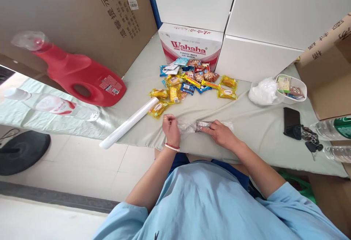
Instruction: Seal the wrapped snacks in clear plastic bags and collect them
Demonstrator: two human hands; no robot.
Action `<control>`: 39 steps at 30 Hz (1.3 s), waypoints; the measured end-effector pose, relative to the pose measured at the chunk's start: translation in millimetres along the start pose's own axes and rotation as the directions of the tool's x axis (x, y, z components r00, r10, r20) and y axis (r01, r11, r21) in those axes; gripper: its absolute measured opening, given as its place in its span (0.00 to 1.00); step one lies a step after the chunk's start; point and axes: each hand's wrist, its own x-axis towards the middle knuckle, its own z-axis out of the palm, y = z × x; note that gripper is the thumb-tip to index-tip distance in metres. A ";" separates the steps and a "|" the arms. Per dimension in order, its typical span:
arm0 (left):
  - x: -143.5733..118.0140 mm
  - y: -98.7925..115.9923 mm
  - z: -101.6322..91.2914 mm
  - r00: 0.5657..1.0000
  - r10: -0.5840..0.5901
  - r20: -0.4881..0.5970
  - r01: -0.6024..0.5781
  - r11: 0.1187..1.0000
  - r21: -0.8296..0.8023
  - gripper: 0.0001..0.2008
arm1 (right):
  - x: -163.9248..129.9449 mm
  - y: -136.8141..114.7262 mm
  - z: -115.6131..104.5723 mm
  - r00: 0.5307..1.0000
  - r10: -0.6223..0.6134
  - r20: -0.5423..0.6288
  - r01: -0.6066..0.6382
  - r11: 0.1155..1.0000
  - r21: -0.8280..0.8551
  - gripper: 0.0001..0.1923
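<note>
Near the front edge of the cloth-covered table lies a crinkled strip of clear plastic film (187, 127) around a small dark packet (202, 125). My right hand (222, 134) grips the packet through the film, thumb and fingers along it; part of it is hidden. My left hand (171, 127) is closed at the film's left end, fingers curled in a pinch; the film between the fingertips is hard to make out. Just beyond my left hand lie yellow-wrapped snacks (157, 109) and a white roll (128, 123), slanting toward the table edge.
A heap of mixed snack packets (189, 77) lies before a Wahaha carton (192, 44). Left are a red jug (82, 73) and a clear bottle (52, 104). Right are a white container (298, 82) with packets, a white plastic bag (263, 92), a phone (292, 123), keys (312, 145) and bottles.
</note>
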 end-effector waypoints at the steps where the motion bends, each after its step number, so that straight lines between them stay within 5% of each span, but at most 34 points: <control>1: 9.4 0.1 -2.7 1.000 -0.017 -0.026 0.017 1.000 0.013 0.15 | 0.6 -1.3 -1.9 1.000 0.004 0.008 -0.004 1.000 -0.012 0.24; 4: 27.0 5.7 -3.6 0.999 -0.003 0.033 0.002 0.999 0.044 0.15 | 0.0 -3.8 -5.6 1.000 -0.006 0.006 0.006 0.999 -0.036 0.24; 6: 25.2 9.4 -1.5 0.984 0.032 0.174 -0.047 0.995 0.084 0.13 | -2.1 -3.8 -6.8 1.000 -0.026 -0.005 0.026 0.999 -0.028 0.24; 11: 1.0 12.9 -16.8 0.880 0.045 0.473 -0.221 0.920 0.323 0.09 | -7.2 0.6 -6.3 0.997 -0.075 -0.020 0.076 0.996 0.057 0.22; 15: -5.5 32.6 -32.7 0.889 0.019 0.458 -0.138 0.964 0.228 0.02 | -6.8 1.4 -0.9 0.997 -0.059 -0.052 0.063 0.994 0.088 0.21; 19: -20.2 65.3 -10.0 0.856 0.079 0.512 -0.106 0.994 0.023 0.03 | -5.2 -0.1 1.3 0.994 -0.055 -0.099 0.067 0.991 0.118 0.20; 22: -40.9 80.3 14.3 0.784 0.237 0.573 -0.308 0.951 0.027 0.09 | -10.2 6.3 -2.4 0.988 -0.092 -0.126 0.121 0.962 0.243 0.17; 24: -55.1 83.3 22.2 0.741 0.325 0.588 -0.483 0.866 0.130 0.12 | -17.3 14.8 -4.3 0.983 -0.004 -0.183 0.067 0.937 0.342 0.18; 27: -69.3 81.9 21.9 0.701 0.377 0.605 -0.620 0.742 0.256 0.17 | -29.5 27.4 -0.1 0.869 0.340 -0.360 -0.236 0.924 0.302 0.18; 29: -72.8 79.9 19.3 0.686 0.384 0.618 -0.651 0.704 0.285 0.19 | -36.1 31.9 6.4 0.787 0.450 -0.423 -0.402 0.893 0.203 0.17; 34: -73.8 74.6 18.8 0.660 0.400 0.636 -0.694 0.650 0.311 0.18 | -42.4 32.3 3.4 0.812 0.444 -0.378 -0.411 0.896 0.170 0.06; 39: -77.8 71.1 26.3 0.662 0.460 0.591 -0.698 0.666 0.264 0.19 | -9.1 14.3 -27.7 0.864 0.481 -0.147 -0.416 0.847 0.331 0.06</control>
